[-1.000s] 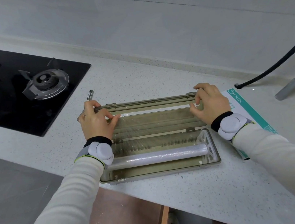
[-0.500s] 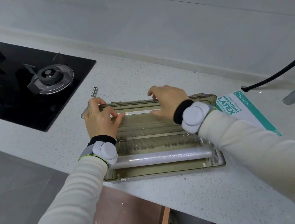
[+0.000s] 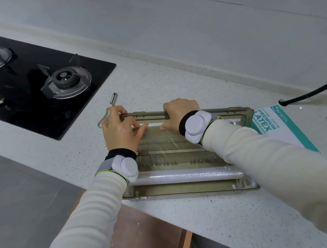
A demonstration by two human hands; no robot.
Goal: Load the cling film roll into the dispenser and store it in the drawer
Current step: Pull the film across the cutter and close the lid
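The translucent olive dispenser (image 3: 241, 113) lies open on the speckled counter, lid folded away from me. The white cling film roll (image 3: 186, 175) sits in its near tray. A sheet of film (image 3: 171, 143) is drawn from the roll across to the lid. My left hand (image 3: 120, 130) pinches the film's edge at the lid's far left end. My right hand (image 3: 177, 111) is just right of it, fingers curled over the lid's far rim and thumb down on the film strip. My right forearm hides the dispenser's right part.
A metal peeler (image 3: 113, 100) lies just beyond my left hand. A black gas hob (image 3: 27, 90) fills the left. A latex glove box (image 3: 280, 126) lies right of the dispenser, a black hose (image 3: 317, 89) behind it. Brown wood (image 3: 145, 238) shows below the counter's front edge.
My right hand has slid left along the lid's far edge from the right end to beside my left hand. The left hand has stayed in place.
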